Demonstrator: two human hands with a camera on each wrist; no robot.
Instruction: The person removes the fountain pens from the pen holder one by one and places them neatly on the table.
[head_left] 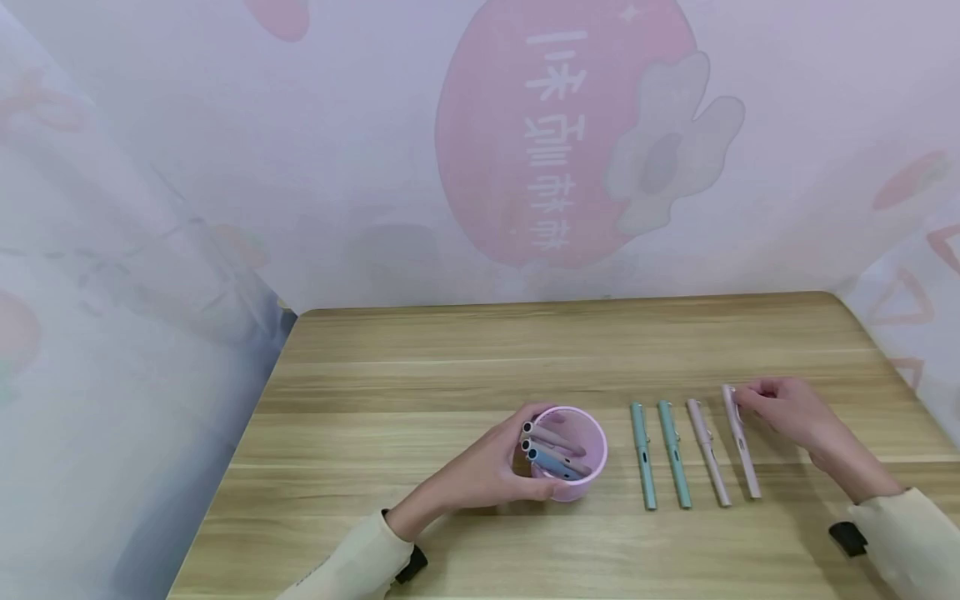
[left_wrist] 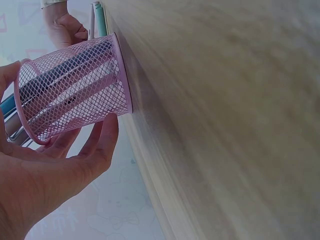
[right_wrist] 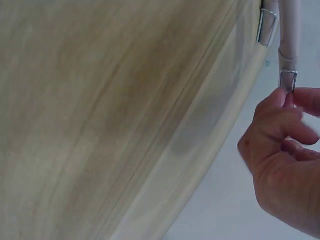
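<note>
Fingers [head_left: 746, 398] of the right hand [head_left: 787, 412] pinch the top of the far pink pen [head_left: 741, 442], last in a row of four right of the cup [head_left: 573, 454]. Left hand [head_left: 487, 471] wraps the cup, holding it steady on the counter [head_left: 450, 367].

The head view looks down across the table [head_left: 465, 350]; both wrist views skim that tabletop up close.
</note>
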